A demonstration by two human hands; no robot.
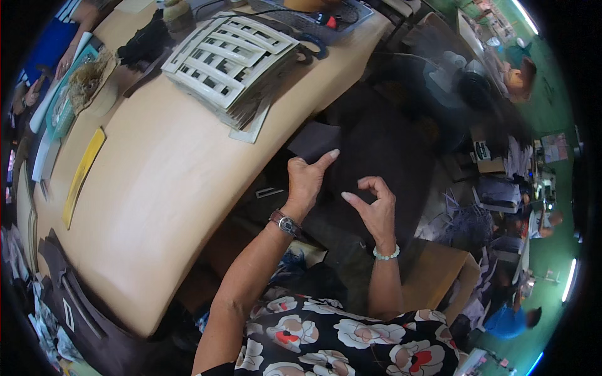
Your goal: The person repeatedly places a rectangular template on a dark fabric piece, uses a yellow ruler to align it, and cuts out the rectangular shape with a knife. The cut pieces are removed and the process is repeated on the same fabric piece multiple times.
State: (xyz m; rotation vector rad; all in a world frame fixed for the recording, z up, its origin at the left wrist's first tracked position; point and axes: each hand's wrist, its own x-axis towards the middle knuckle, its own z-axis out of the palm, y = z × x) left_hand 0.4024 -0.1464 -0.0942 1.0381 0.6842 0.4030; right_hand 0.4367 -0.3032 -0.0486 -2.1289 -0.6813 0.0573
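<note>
My left hand (306,180), with a watch on its wrist, is closed on a small dark brown flat piece (318,139). Its thumb points up along the edge of the piece, while the other fingers are hidden behind. Whether the piece is cloth or leather I cannot make out. To the right, my right hand (378,210) wears a beaded bracelet. Its thumb and index finger curve toward each other with a gap between them, and nothing shows in that gap. Both hands hover over a dark area beyond the table edge, with a large dark sheet (382,141) behind them.
A pale table (150,182) curves along my left. On it lie a stack of slotted white cards (232,59), a yellow strip (83,178) and a teal basket (66,106). A cardboard box (439,276) stands at my right. Other people work at the far left and right.
</note>
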